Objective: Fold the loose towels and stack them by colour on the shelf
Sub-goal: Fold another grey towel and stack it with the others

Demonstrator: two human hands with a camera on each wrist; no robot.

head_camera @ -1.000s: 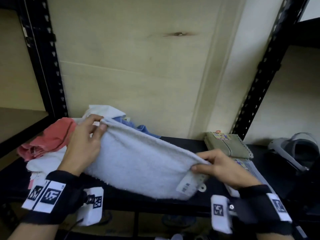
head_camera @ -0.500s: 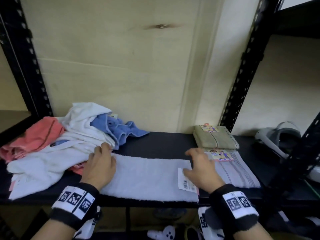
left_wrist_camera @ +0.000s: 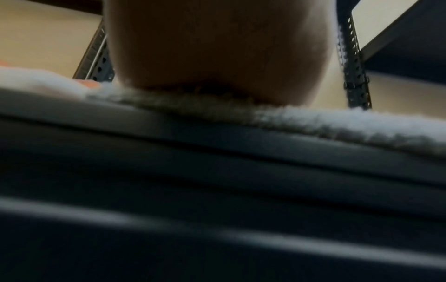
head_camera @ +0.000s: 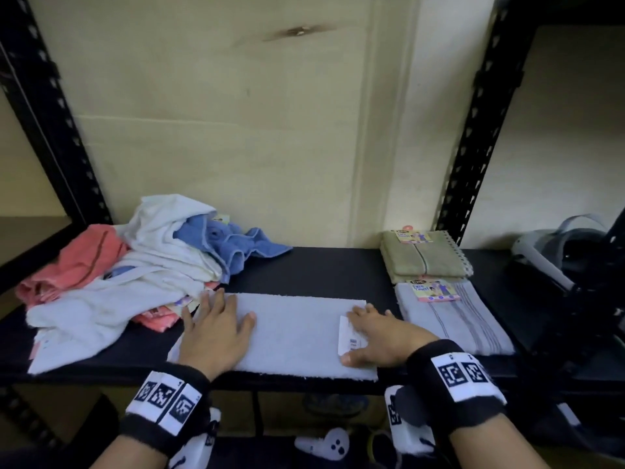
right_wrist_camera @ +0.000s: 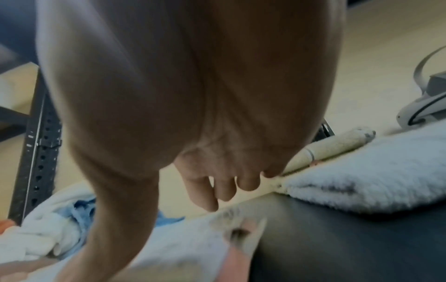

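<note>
A pale blue-white towel (head_camera: 294,333) lies folded into a flat strip along the front of the black shelf (head_camera: 324,269). My left hand (head_camera: 216,326) presses flat on its left end, fingers spread. My right hand (head_camera: 375,333) rests on its right end, over a white paper tag (head_camera: 348,340). In the left wrist view the heel of the hand sits on the towel's fuzzy edge (left_wrist_camera: 313,120). In the right wrist view the fingers (right_wrist_camera: 212,188) point down above the towel (right_wrist_camera: 188,246).
A loose pile of pink (head_camera: 74,258), white (head_camera: 159,245) and blue (head_camera: 233,242) towels fills the shelf's left side. Folded olive (head_camera: 422,258) and striped white (head_camera: 453,319) towels lie at the right. A headset (head_camera: 554,252) sits far right, beyond the black upright (head_camera: 473,130).
The towel, held up between both hands a second ago, now lies flat on the shelf. Both hands have let go of its corners and rest on top of it.
</note>
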